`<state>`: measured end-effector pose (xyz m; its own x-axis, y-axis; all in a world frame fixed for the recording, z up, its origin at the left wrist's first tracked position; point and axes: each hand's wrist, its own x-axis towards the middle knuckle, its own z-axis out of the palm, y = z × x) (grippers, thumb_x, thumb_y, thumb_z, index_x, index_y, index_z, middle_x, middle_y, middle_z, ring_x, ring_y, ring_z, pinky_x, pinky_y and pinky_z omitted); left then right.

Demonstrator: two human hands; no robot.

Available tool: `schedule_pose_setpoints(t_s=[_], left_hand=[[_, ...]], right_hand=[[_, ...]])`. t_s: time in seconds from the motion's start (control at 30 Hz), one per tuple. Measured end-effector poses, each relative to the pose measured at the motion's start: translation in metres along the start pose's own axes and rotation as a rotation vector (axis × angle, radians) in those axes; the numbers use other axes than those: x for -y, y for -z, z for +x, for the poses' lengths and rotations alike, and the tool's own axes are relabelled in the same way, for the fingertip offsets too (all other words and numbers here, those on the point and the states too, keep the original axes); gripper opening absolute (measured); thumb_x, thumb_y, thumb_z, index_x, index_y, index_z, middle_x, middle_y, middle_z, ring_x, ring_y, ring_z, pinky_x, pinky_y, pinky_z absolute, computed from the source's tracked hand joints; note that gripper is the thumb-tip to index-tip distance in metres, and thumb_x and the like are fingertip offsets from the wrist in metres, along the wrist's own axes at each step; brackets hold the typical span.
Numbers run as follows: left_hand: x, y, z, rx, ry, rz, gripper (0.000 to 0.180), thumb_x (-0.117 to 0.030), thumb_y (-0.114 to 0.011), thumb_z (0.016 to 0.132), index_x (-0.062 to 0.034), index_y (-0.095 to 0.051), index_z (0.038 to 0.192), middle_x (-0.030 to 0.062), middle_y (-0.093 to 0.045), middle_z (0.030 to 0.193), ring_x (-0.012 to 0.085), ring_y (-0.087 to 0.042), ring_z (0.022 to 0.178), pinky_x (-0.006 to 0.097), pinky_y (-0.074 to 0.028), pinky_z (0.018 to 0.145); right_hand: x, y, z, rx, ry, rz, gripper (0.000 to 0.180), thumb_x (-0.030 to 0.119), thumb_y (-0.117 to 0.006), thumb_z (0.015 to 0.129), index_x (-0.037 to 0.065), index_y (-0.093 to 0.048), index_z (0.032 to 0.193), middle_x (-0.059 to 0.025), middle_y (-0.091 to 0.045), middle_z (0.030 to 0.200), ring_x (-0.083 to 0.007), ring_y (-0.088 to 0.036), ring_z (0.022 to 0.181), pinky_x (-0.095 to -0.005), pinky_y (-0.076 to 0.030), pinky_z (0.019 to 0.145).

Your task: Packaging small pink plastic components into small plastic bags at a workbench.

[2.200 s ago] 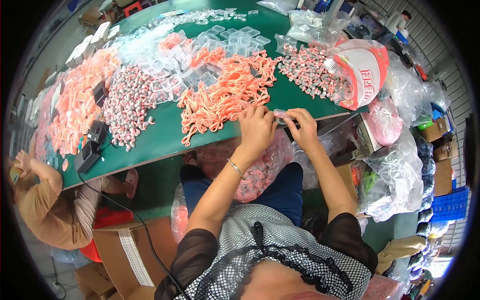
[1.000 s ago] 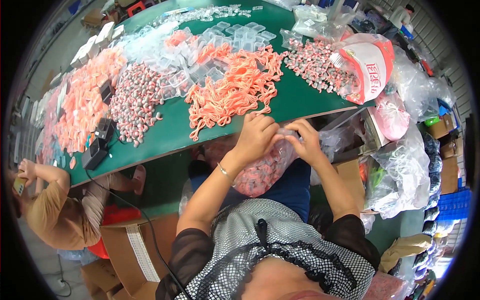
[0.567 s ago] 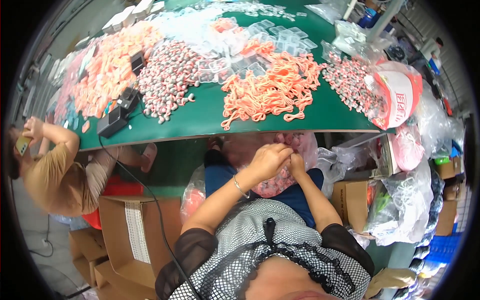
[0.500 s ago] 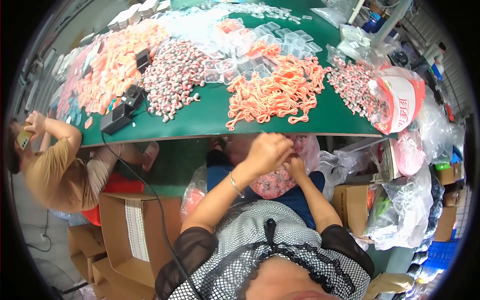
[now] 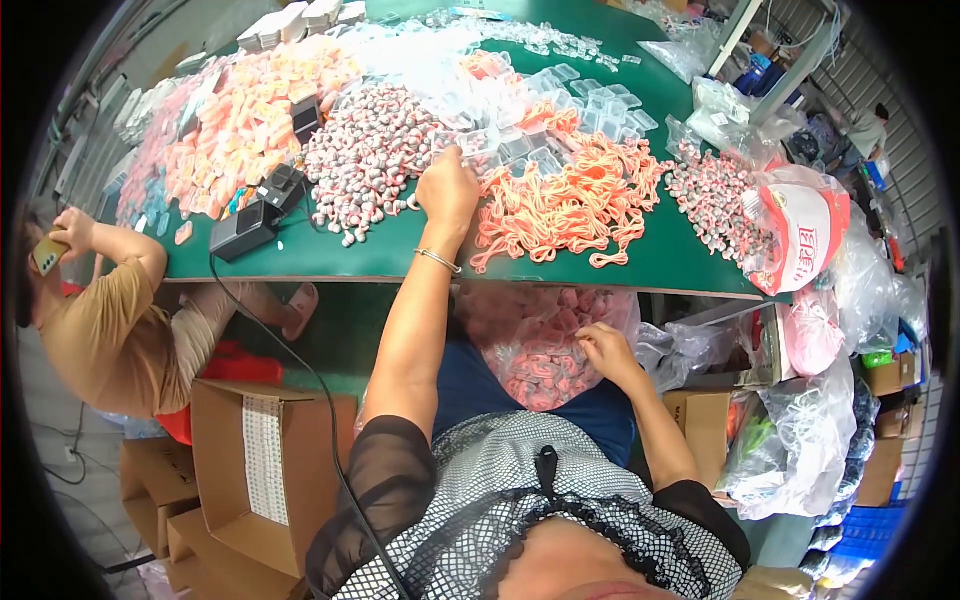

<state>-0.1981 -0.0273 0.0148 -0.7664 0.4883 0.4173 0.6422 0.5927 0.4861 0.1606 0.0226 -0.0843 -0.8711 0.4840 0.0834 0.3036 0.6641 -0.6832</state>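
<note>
My left hand reaches over the green table, its fingers closed at the edge of some clear plastic boxes. What it grips, if anything, is hidden by the hand. To its left lies a heap of small round grey-and-pink pieces; to its right, a pile of looped orange cords. My right hand hovers below the table edge with loosely bent fingers apart, and no object shows in it. Beside it, a clear bag full of pink and grey pieces rests at my lap.
Black power adapters with a cable sit at the table's front left. Orange flat pieces are heaped behind them. A red-and-white bag stands at the right. Cardboard boxes are on the floor; another person sits at the left.
My hands, earlier together above the bag at the table edge, are now apart. The left has moved forward onto the table; the right has dropped slightly beside the bag.
</note>
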Motion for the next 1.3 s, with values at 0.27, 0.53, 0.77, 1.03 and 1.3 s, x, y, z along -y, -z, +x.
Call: schedule_pose_setpoints(t_s=[0.27,0.53,0.77,1.03,1.3], left_hand=[[0.003,0.001,0.009,-0.115,-0.008,-0.097,0.030,-0.015,-0.064,0.079,-0.0060,-0.065,0.107,0.0218,-0.069,0.084,0.0398,-0.068,0.080,0.049,-0.054,0.071],[-0.002,0.045,0.016,-0.246,-0.288,-0.260,0.016,-0.008,-0.064,0.082,-0.0099,-0.073,0.095,0.0138,-0.070,0.091,0.0316,-0.069,0.081,0.040,-0.054,0.071],[-0.073,0.043,-0.048,0.599,-0.535,-0.803,0.018,0.002,-0.063,0.081,-0.0038,-0.073,0.095,0.0107,-0.069,0.088,0.0196,-0.066,0.078,0.031,-0.052,0.069],[-0.090,0.022,-0.082,0.301,-0.556,-0.675,0.016,-0.010,-0.069,0.084,-0.0037,-0.070,0.098,0.0109,-0.065,0.088,0.0267,-0.065,0.081,0.035,-0.052,0.071],[-0.035,0.019,-0.059,-0.205,-0.441,-0.261,0.010,-0.006,-0.069,0.075,-0.0082,-0.069,0.085,0.0099,-0.062,0.082,0.0313,-0.061,0.081,0.043,-0.049,0.069]], right_hand=[[0.054,0.029,0.025,-0.067,0.187,-0.001,0.013,0.006,-0.065,0.084,0.002,-0.066,0.096,-0.0145,-0.066,0.091,-0.0333,-0.065,0.084,-0.0391,-0.052,0.073],[0.095,0.069,0.053,-0.173,0.303,-0.049,0.014,0.002,-0.065,0.083,0.003,-0.066,0.097,-0.0144,-0.066,0.096,-0.0322,-0.064,0.090,-0.0393,-0.052,0.079],[0.109,0.100,0.080,-0.403,0.517,-0.277,0.024,0.000,-0.068,0.078,0.004,-0.064,0.101,-0.0094,-0.063,0.115,-0.0324,-0.061,0.104,-0.0414,-0.050,0.088],[0.053,0.122,0.027,-0.552,0.425,-0.510,0.028,0.001,-0.071,0.070,0.007,-0.067,0.097,-0.0087,-0.064,0.100,-0.0311,-0.061,0.098,-0.0399,-0.048,0.084],[0.007,0.122,0.021,-0.619,0.185,-0.580,0.024,0.005,-0.072,0.074,0.006,-0.067,0.098,-0.0102,-0.061,0.095,-0.0311,-0.058,0.095,-0.0416,-0.048,0.082]])
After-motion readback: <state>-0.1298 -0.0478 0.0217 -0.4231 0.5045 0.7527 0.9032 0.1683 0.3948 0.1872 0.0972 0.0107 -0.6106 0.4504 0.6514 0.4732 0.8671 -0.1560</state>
